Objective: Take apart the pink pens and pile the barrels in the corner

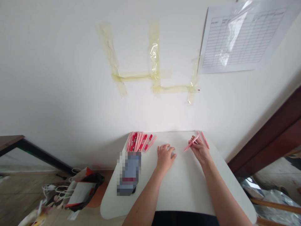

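Note:
My right hand (199,149) is closed around a pink pen (191,143), which it holds at a slant near the table's back right. Just beyond that hand, more pink pens (205,140) lie at the table edge, partly hidden by my fingers. My left hand (166,154) rests on the white table (181,185) with its fingers spread and nothing in them. To its left, a row of pink and red pens (140,142) lies side by side at the back left corner.
A pixelated, phone-like object (129,174) lies at the table's left side. Bags and white cables (80,188) are on the floor to the left. Behind the table stands a white wall with yellowed tape (154,59) and a taped printed sheet (242,37). Dark red wood (265,138) stands at right.

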Tool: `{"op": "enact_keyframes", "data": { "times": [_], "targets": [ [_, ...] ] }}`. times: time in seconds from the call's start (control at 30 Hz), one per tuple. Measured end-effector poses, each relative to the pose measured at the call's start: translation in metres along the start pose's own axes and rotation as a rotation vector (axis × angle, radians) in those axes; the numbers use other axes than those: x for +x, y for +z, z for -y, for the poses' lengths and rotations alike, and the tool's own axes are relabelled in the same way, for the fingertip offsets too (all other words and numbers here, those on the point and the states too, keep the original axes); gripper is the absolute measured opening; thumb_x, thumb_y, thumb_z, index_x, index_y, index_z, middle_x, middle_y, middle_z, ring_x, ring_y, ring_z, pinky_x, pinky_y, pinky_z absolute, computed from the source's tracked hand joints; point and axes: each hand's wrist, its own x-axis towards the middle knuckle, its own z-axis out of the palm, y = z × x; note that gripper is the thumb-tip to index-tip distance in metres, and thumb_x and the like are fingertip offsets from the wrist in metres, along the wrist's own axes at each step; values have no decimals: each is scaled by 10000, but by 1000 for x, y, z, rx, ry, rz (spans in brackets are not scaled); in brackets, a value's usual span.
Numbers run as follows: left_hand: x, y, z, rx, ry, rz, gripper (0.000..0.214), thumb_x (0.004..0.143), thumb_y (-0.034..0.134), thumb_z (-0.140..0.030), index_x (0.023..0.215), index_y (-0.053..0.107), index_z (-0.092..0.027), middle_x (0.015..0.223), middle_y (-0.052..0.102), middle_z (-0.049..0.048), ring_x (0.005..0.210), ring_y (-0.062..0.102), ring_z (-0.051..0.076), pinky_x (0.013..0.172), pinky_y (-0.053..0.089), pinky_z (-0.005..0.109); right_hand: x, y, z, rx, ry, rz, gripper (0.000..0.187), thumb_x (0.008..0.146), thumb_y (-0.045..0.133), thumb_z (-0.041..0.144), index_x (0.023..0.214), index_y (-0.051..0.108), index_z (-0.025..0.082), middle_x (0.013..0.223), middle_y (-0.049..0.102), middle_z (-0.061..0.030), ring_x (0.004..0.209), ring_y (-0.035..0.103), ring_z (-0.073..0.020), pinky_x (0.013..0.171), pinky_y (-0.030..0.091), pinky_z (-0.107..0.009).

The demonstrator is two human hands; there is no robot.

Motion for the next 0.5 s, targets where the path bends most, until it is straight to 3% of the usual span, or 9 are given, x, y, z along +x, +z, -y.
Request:
{"op": "enact_keyframes", "data": {
  "times": [0.13, 0.27, 0.4, 0.5],
  "targets": [
    [0, 1, 0, 0, -10, -5, 287, 894, 632, -381, 1176, 654, -334, 1380, 559, 30, 1320, 444, 278, 1219, 216, 596, 1, 6, 4, -127, -89, -16, 378, 608, 833, 103, 940, 722, 247, 1019, 723, -23, 920, 694, -187, 748, 636, -311],
    [0, 2, 1, -5, -9, 0, 281, 899, 625, -379, 1174, 653, -336, 1385, 552, 34, 1325, 439, 277, 1221, 204, 602, 3, 9, 13, -479, -270, -114, 304, 595, 873, 173, 872, 770, 243, 990, 714, -41, 1024, 651, -236, 858, 575, -353],
    [1, 2, 1, -1, -14, -2, 287, 894, 634, -377, 1176, 655, -326, 1392, 553, 39, 1322, 440, 283, 1220, 203, 606, 10, 7, 19, -762, -533, -187, 199, 611, 809, 142, 770, 774, 257, 901, 655, -48, 1141, 577, -300, 1032, 452, -444],
    [1, 2, 0, 3, -12, -4, 290, 890, 641, -370, 1176, 656, -324, 1392, 557, 36, 1321, 444, 287, 1216, 216, 603, 19, 4, 20, -1026, -693, -189, 153, 707, 696, 150, 807, 759, 246, 934, 618, -78, 1183, 528, -315, 1090, 385, -479]
  ]
}}
